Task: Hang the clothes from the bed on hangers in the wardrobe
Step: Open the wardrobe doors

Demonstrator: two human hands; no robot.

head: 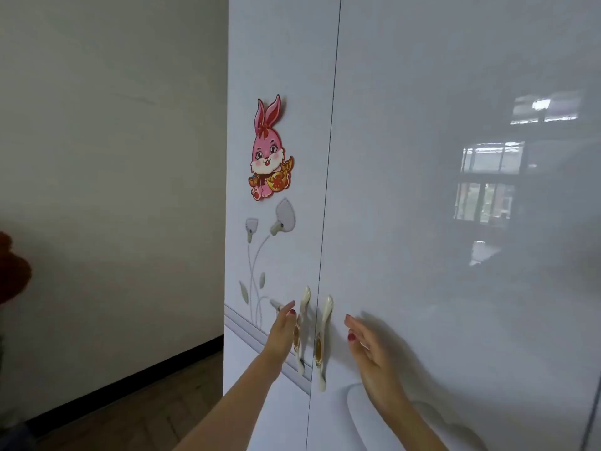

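Glossy white wardrobe (422,222) doors, both closed, so honestly this looks like square one. No clothes, no hangers, no bed anywhere in view, so I can't say where the clothes are right now; presumably on the bed somewhere out of shot. Pretty much everything is left: open up, fetch a garment, get it on a hanger, hook it inside.

Grip-wise: the left hand (283,330) has its fingers out straight, not curled round anything, sitting just to the left of the left handle (302,330). Looks like it's at the handle or nearly touching, I can't tell which. The right hand (366,348) is also loose and flat-ish, fingers relaxed, holding nothing, hovering just right of the right handle (323,343) with a gap between them. The two handles sit side by side between the hands, either side of the door seam.

My guess is she's about to grab both handles and pull. Above the left hand there's a pink rabbit sticker (269,151).
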